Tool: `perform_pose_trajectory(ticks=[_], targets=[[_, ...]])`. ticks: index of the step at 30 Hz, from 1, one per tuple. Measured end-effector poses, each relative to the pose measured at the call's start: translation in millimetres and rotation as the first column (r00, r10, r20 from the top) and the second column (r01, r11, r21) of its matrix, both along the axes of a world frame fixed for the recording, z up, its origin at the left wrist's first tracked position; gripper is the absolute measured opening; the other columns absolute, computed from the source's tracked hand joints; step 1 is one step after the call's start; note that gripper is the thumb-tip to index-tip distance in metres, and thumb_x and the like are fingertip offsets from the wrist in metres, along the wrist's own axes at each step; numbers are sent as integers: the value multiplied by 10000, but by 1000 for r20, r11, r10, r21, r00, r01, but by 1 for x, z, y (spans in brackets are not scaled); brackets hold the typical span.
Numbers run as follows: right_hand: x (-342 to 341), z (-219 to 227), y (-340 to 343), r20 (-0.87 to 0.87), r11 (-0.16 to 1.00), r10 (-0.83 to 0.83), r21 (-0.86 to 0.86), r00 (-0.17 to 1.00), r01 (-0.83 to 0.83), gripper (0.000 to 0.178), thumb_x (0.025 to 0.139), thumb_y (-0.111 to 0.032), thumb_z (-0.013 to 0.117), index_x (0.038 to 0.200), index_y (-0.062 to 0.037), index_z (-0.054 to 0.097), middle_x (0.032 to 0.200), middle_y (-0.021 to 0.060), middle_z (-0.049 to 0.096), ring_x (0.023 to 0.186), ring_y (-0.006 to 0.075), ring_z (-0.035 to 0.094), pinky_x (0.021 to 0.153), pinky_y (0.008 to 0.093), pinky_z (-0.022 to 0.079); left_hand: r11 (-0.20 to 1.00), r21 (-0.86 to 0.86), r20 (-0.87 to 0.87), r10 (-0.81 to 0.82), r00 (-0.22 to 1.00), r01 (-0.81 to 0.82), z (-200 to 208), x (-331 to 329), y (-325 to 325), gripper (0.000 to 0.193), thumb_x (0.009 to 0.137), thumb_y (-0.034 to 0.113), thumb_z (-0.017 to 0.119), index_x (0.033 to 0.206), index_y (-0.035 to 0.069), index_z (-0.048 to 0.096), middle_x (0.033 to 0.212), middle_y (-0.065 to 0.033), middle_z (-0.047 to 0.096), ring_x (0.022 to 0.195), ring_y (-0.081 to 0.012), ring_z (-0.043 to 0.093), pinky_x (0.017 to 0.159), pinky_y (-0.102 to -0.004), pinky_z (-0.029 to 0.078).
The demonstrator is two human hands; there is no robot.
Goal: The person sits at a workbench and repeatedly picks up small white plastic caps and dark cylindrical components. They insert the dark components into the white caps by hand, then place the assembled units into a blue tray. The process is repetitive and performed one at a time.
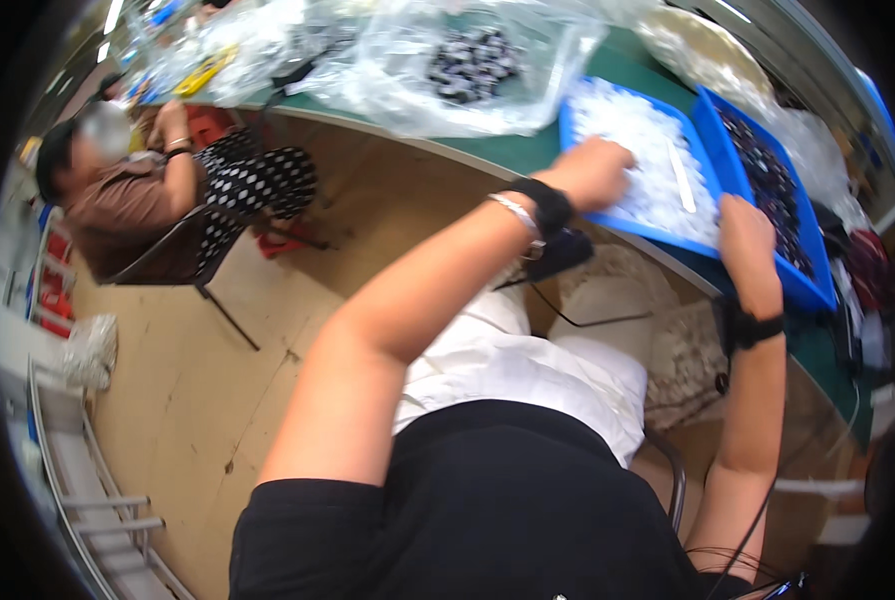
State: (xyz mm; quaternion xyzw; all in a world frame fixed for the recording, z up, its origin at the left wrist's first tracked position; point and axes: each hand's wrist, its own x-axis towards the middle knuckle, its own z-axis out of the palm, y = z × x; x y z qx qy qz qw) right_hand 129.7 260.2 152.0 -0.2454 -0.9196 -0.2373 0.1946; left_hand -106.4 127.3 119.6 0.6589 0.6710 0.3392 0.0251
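A blue tray (649, 232) full of small white plastic-looking pieces (639, 140) lies on the table edge before me. My left hand (597, 172) is over its near left side, fingers curled in close to the white pieces; what they hold, if anything, is hidden. At the tray's near right corner is my right hand (747, 235), its fingers bent together beside the rim; I cannot make out anything in them. A thin white strip (681, 178) rests on top of the pieces. To the right, a second blue tray (819, 290) holds many small dark pieces (764, 175).
On the green table (522, 152), a clear plastic bag (397, 100) holds black-and-white pieces (474, 65). More bagged material (712, 50) lies behind the trays. At the left, another person (132, 200) sits on a chair (157, 265). A dark cable (592, 322) hangs by my lap.
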Motion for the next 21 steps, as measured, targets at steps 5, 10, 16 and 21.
perform_pose_trajectory(ticks=[5, 10, 16, 21], targets=[[-5, 14, -30, -195, 987, -82, -153, 977, 52, 164, 840, -77, 570, 997, -60, 615, 949, 193, 649, 798, 424, 600, 692, 495, 464, 996, 58, -159, 70, 985, -62, -9, 4, 11, 157, 762, 121, 652, 899, 64, 703, 959, -183, 607, 943, -362, 592, 847, -426, 484], [-15, 18, -42, -670, 805, -38, -460, 741, -375, 287, 889, -101, 638, 1175, -81, 635, 956, 49, 685, 596, 104, 544, 553, 265, 443, 938, 312, 139, 114, 984, -153, -12, 4, 3, 220, 835, 140, 633, 1030, 39, 642, 914, -164, 607, 888, -279, 610, 779, -369, 498], [-25, 22, -95, -784, 448, -110, -587, 610, -674, 285, 907, -64, 628, 1188, -24, 618, 1023, 26, 635, 605, -2, 442, 486, 155, 336, 963, 265, 825, -253, 505, 50, 16, 38, -45, 217, 908, 122, 531, 1061, 20, 645, 840, -22, 618, 771, -76, 550, 656, -231, 459], [-25, 15, -128, -723, 424, -67, -645, 688, -636, 286, 880, -22, 646, 1166, -22, 636, 955, 0, 649, 608, 1, 423, 505, 163, 329, 950, 261, 901, -304, 311, 173, 8, 69, -86, 289, 925, 231, 615, 1103, 3, 618, 854, 12, 600, 748, -47, 534, 648, -210, 445]])
